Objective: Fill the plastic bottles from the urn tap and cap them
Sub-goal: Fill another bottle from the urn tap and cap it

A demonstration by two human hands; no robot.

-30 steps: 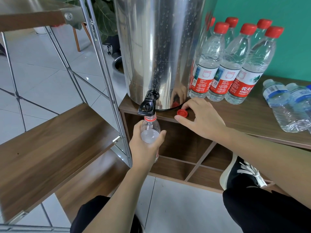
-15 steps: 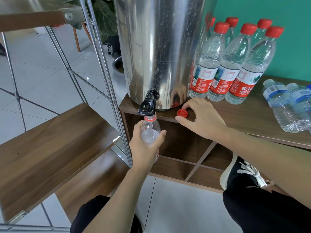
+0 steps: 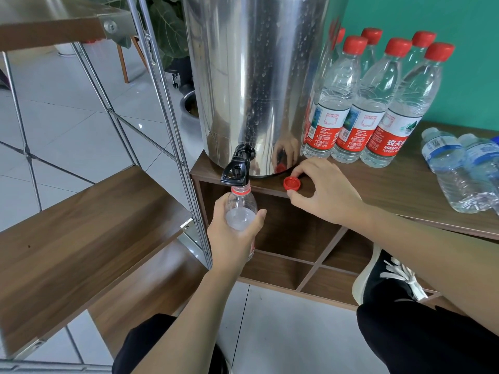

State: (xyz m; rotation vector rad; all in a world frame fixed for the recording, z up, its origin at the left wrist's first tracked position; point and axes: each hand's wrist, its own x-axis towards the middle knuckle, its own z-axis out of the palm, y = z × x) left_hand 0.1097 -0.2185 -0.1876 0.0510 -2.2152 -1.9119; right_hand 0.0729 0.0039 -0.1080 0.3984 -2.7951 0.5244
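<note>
My left hand (image 3: pixel 229 244) grips a clear plastic bottle (image 3: pixel 240 209) upright, its open red-ringed neck just under the black tap (image 3: pixel 237 168) of the steel urn (image 3: pixel 256 76). Water fills the bottle up to its shoulder. A loose red cap (image 3: pixel 291 183) lies on the wooden cabinet top (image 3: pixel 405 184) to the right of the tap. My right hand (image 3: pixel 326 195) rests there, with thumb and index finger curled round the cap's edges.
Several capped, red-labelled bottles (image 3: pixel 378 103) stand right of the urn against the green wall. Blue-labelled bottles (image 3: pixel 453 171) lie on the cabinet's right end. A metal-framed wooden shelf (image 3: pixel 81 238) stands on the left. My shoe (image 3: pixel 386 282) is by the cabinet's open compartments.
</note>
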